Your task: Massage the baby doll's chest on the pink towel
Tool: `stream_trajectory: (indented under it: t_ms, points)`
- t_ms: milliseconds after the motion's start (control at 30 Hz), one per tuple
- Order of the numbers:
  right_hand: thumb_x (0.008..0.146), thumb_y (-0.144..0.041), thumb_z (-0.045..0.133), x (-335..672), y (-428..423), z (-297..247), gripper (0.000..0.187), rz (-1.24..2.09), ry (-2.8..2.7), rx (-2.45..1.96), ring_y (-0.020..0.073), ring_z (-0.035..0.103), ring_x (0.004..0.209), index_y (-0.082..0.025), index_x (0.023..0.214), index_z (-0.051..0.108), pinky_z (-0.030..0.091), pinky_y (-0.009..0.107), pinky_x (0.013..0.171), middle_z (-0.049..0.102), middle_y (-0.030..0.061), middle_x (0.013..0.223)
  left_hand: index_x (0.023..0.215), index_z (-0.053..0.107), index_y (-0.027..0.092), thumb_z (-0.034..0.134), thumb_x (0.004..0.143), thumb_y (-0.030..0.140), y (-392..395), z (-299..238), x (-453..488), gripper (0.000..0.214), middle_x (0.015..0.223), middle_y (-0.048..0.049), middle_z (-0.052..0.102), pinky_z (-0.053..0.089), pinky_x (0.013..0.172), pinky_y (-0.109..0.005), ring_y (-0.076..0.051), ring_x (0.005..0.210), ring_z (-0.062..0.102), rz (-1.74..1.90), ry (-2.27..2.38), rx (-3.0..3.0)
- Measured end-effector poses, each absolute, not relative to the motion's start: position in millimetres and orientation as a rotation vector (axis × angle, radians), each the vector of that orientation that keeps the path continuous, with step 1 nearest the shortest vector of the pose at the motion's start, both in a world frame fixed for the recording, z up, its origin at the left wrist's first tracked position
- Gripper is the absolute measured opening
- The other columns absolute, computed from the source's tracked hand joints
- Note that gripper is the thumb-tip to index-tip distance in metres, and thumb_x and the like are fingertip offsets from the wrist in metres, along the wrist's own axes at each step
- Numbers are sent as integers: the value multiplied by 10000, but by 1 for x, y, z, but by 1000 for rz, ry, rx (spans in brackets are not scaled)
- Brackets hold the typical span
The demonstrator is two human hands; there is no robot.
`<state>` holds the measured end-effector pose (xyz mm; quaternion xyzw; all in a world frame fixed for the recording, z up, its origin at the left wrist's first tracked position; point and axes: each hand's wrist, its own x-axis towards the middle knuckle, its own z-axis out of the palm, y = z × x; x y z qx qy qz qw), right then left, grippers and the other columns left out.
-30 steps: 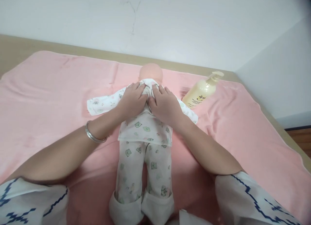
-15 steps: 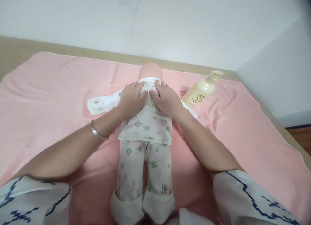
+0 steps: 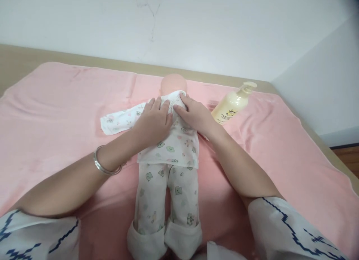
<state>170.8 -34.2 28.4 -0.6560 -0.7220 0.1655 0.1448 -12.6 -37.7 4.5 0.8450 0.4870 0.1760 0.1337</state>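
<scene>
A baby doll (image 3: 174, 83) lies stretched out on a pink blanket, its bald head toward the wall. It wears a white printed top (image 3: 168, 149) and matching trousers (image 3: 151, 192) with turned-up cuffs. My left hand (image 3: 155, 121) rests open on the left side of the doll's upper body, fingers spread over the cloth. On the right side, my right hand (image 3: 196, 116) presses on the top near the shoulder, thumb and forefinger apart, its other fingers mostly hidden. Cloth creases run between the two hands. The left sleeve lies out flat; the right one is hidden behind my right hand and arm.
A pale yellow pump bottle (image 3: 231, 104) lies tilted on the blanket to the right of the doll. The pink blanket (image 3: 56, 114) covers most of the wooden tabletop (image 3: 17, 54). A white wall (image 3: 84, 24) stands behind the table's far edge.
My left hand has slid a little down and toward the middle, its fingers now more spread. The top's neckline has shifted and wrinkled, and the right sleeve has gone out of sight.
</scene>
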Motion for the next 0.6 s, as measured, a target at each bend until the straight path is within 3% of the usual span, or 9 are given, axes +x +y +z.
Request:
stream_trajectory:
  t_ms: [67, 167, 233, 367, 600]
  points:
    - [1070, -468, 387, 170, -35, 31, 726, 470, -2091, -1899, 361, 485, 1555, -81, 1684, 384, 424, 524, 1276, 445, 172, 1724, 1523, 526, 97, 281, 1080, 362, -37, 7, -14, 572, 1619, -224, 496, 350, 1305, -648, -405, 1580, 390, 490, 1358, 2489]
    - [1076, -406, 338, 164, -42, 31, 576, 366, -2167, -1918, 392, 548, 1456, -99, 1489, 598, 456, 579, 1216, 615, 202, 1558, 1221, 688, 117, 305, 1045, 276, -18, 6, -14, 450, 1349, -220, 653, 392, 1270, -624, -397, 1439, 525, 426, 1242, 2587]
    - [1083, -393, 323, 158, -49, 32, 532, 316, -2235, -1892, 400, 549, 1433, -110, 1411, 632, 465, 608, 1194, 639, 212, 1509, 1130, 692, 128, 310, 1037, 269, -2, 3, -14, 418, 1250, -213, 681, 411, 1253, -601, -380, 1359, 575, 431, 1242, 2557]
    - [1087, -385, 348, 154, -60, 34, 629, 344, -2316, -1829, 410, 392, 1586, -46, 1608, 443, 363, 636, 1286, 482, 234, 1668, 1288, 623, 131, 268, 1073, 384, 9, -1, -13, 486, 1280, -197, 696, 474, 1187, -565, -339, 1263, 622, 569, 1402, 2310]
    - [1113, -480, 280, 169, -26, 22, 760, 525, -2082, -1988, 380, 119, 1718, 14, 1690, 274, 211, 590, 1384, 237, 240, 1800, 1555, 500, 105, 287, 1059, 329, -38, 13, -6, 584, 1664, -201, 469, 312, 1328, -608, -384, 1612, 345, 481, 1397, 2397]
